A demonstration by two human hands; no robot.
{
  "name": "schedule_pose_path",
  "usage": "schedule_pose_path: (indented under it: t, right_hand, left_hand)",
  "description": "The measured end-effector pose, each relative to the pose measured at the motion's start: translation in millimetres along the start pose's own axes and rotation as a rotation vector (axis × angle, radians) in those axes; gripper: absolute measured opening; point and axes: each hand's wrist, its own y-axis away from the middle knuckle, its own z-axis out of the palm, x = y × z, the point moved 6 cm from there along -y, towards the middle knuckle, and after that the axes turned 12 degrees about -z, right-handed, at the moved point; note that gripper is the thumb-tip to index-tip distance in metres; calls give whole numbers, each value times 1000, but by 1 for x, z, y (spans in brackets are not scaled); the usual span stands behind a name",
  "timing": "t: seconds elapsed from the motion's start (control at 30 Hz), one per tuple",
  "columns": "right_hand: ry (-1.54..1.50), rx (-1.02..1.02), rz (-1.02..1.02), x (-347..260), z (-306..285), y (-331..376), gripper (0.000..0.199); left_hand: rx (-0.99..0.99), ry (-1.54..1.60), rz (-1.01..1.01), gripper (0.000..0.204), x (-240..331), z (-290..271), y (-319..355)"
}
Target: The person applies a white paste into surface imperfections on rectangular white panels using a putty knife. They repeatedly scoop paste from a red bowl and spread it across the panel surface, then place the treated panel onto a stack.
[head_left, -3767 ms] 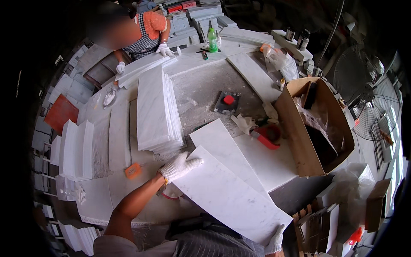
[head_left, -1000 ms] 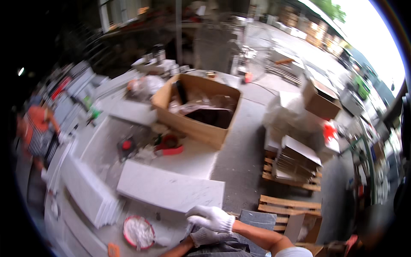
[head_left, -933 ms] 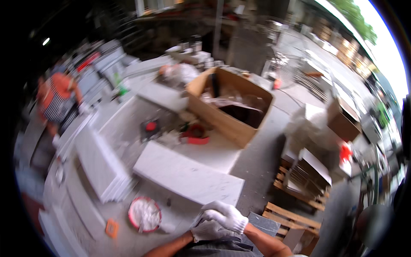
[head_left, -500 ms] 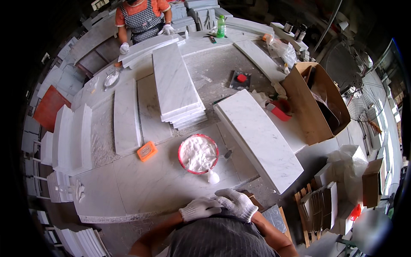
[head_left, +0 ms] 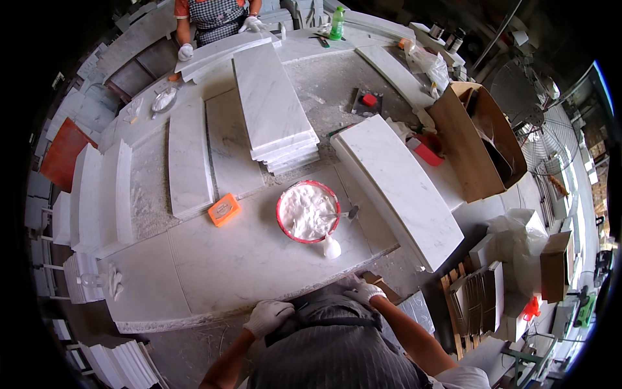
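Note:
Both my hands wear white knit gloves and are at my waist, against a dark striped apron. My left hand is closed beside the apron's left side; what its curled fingers hold is hidden. At the apron's right side is my right hand, near the table's front edge, its fingertips lost in shadow. In front of them on the marble-topped table stands a red-rimmed tub of white paste. A small scraper lies across its right rim. Touching the tub's front is a small white bottle.
An orange box lies left of the tub. Stacked marble slabs stand behind it, and a long slab lies to the right. Farther right are a cardboard box and a fan. Across the table, a gloved co-worker touches a slab.
My hands, together at my waist before, have moved apart, left hand leftward and right hand to the apron's right side. The view has shifted slightly.

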Motion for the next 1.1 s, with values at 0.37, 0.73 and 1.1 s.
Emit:
schedule_pose_path:
  t: [0.37, 0.73, 1.1]
  right_hand:
    - [457, 56, -337, 37, 15, -36, 75]
    - [157, -317, -185, 68, -35, -18, 54]
    - [59, -384, -283, 56, -91, 28, 52]
  left_hand:
    - [-33, -194, -268, 28, 18, 61, -24]
    - [-453, -54, -461, 42, 25, 165, -85]
    - [-434, 646, -875, 51, 52, 133, -52]
